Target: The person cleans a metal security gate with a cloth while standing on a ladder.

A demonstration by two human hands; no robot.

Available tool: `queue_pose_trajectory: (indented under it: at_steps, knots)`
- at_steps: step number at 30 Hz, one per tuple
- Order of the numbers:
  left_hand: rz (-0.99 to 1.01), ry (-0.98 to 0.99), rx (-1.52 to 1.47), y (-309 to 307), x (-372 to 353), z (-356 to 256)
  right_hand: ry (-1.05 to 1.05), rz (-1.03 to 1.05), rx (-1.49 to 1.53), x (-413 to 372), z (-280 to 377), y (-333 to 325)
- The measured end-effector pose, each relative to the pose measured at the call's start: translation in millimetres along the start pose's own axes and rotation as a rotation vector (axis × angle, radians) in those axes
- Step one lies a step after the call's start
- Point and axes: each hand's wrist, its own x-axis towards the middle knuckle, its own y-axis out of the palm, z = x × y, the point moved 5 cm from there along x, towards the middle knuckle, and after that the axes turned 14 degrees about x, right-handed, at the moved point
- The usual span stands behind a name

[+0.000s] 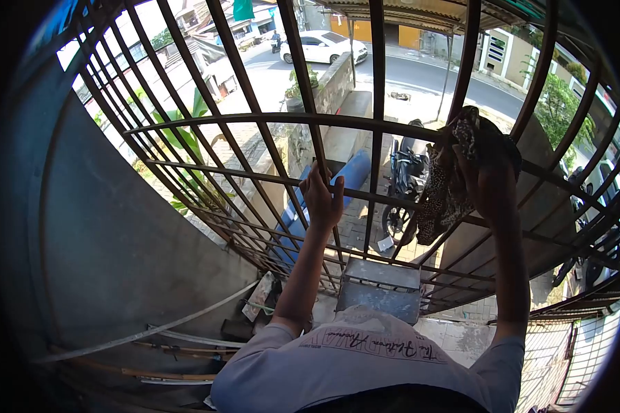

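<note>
A brown metal grille [248,118] of upright and cross bars stands in front of me. My left hand [322,198] is closed around one of its bars, near where an upright meets a cross bar. My right hand [490,180] is raised higher on the right side, with a dark cloth with light speckles [435,199] in its grip. The cloth lies against the bars and hangs down to the left of the hand. Part of the right hand's fingers is lost in shadow and cloth folds.
Beyond the bars are a blue barrel [351,171], a parked motorcycle [408,172], a low wall [334,77] and a white car [324,47] on the road. A grey wall [117,227] curves along my left. Poles [179,375] lie at lower left.
</note>
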Motion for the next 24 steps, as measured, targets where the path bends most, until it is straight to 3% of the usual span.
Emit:
queue_pose_trajectory:
  at_steps: [3,6,7,11,14,16,19,24]
  knots:
    - [0.04,-0.049,-0.006,2.9,-2.4,2.5,0.182,0.189,0.331,-3.2,-24.6,-5.8]
    - [0.049,-0.039,-0.02,1.1,1.1,2.3,0.198,0.119,0.165,-5.0,-17.1,5.4]
    - [0.05,-0.042,-0.046,0.2,0.8,1.3,0.117,0.011,0.031,-12.5,-15.1,8.8]
    - [0.079,-0.104,-0.006,2.9,-2.2,2.8,0.116,-0.219,0.054,-16.4,-11.8,15.9]
    - [0.077,-0.138,0.024,0.2,-2.4,-0.3,0.169,-0.262,0.091,-16.9,-11.1,20.9]
    - [0.075,-0.15,0.028,2.6,-3.1,3.9,0.132,-0.254,0.132,-20.3,-17.0,20.2]
    - [0.092,-0.187,0.014,0.4,-2.6,1.2,0.036,-0.081,0.128,-25.0,-21.6,21.6]
    - [0.087,-0.244,-0.018,8.8,-2.9,9.1,0.012,-0.11,0.179,-25.8,-21.4,21.3]
